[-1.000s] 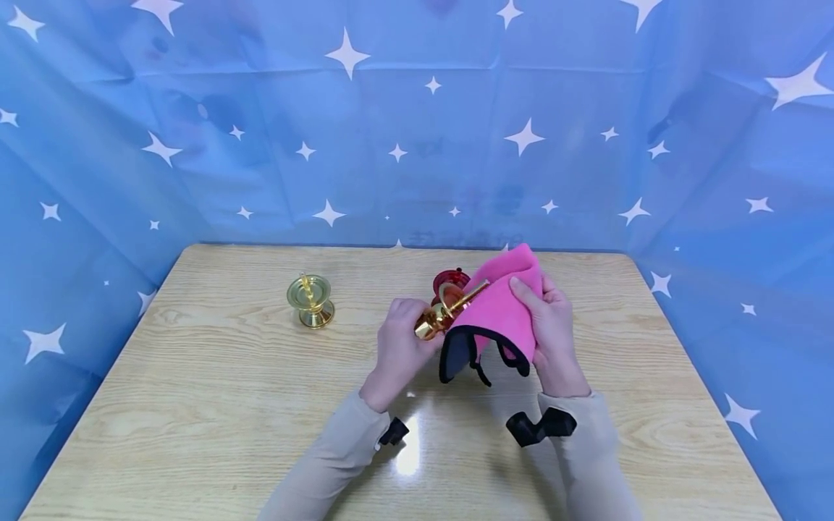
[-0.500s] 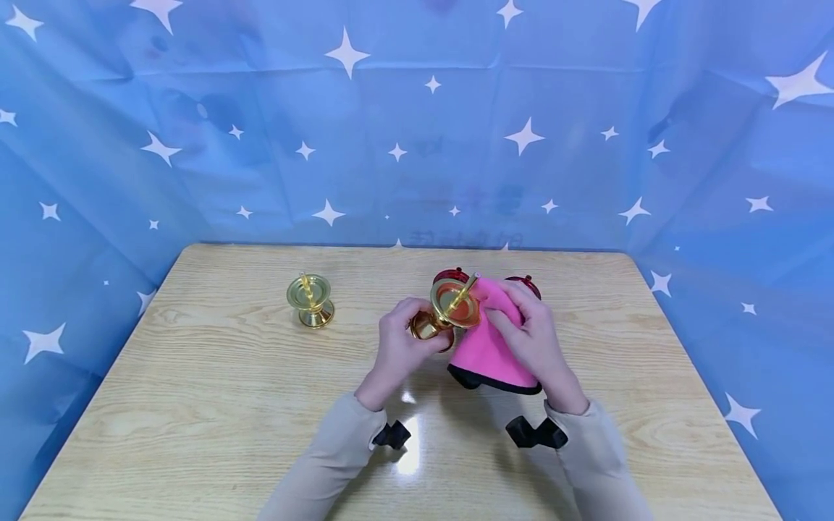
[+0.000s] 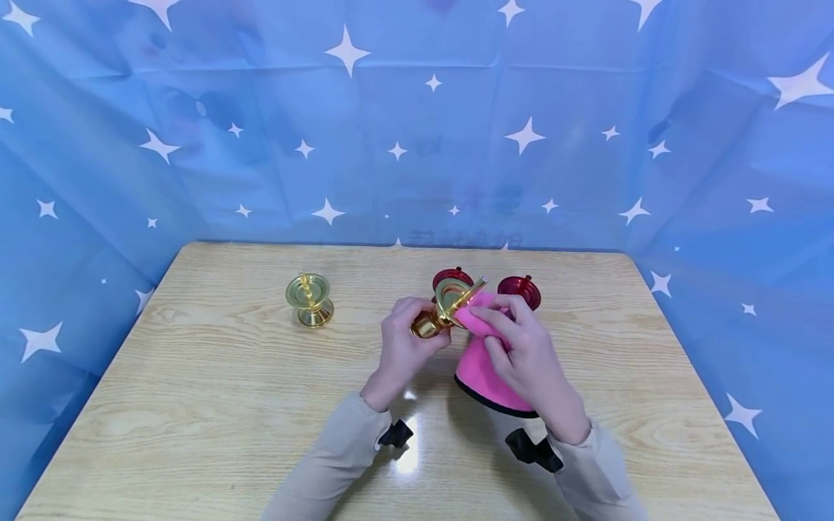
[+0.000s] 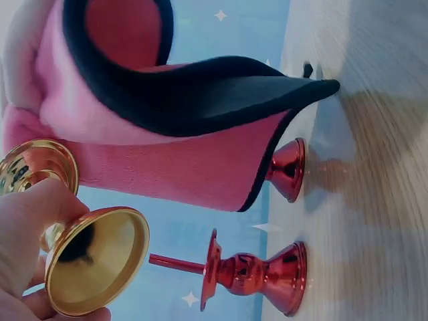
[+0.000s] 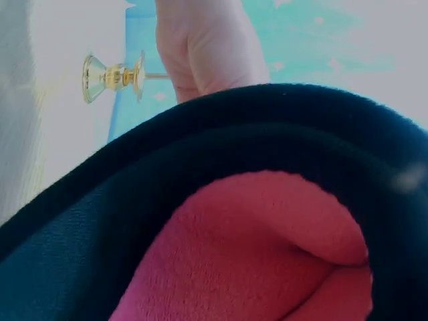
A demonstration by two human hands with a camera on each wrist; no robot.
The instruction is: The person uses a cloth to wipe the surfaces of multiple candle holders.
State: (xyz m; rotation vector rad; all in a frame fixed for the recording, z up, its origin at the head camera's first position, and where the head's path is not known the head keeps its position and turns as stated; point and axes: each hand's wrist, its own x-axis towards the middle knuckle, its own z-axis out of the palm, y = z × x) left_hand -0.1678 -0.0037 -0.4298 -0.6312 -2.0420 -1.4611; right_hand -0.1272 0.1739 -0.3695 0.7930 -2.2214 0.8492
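In my left hand (image 3: 405, 347) a gold candle holder (image 3: 428, 324) is gripped by its stem and tilted to the right; its hollow base faces the left wrist view. My right hand (image 3: 521, 354) pinches a pink cloth (image 3: 489, 373) with black edging, and its bunched upper part touches the holder's dish near the spike. The rest of the cloth hangs down below the fingers. In the right wrist view, folds of the pink cloth (image 5: 267, 221) and its dark edge cover most of what the right hand does.
Two red candle holders stand upright behind my hands, one (image 3: 451, 276) partly hidden by the gold one, the other (image 3: 521, 289) to its right. A second gold candle holder (image 3: 316, 312) stands at the left of the wooden table (image 3: 195, 405). A blue starry curtain (image 3: 417, 174) hangs behind.
My right hand has brought the cloth lower and left, onto the gold holder's dish, uncovering the right red candle holder. The gold holder has turned in my left hand.
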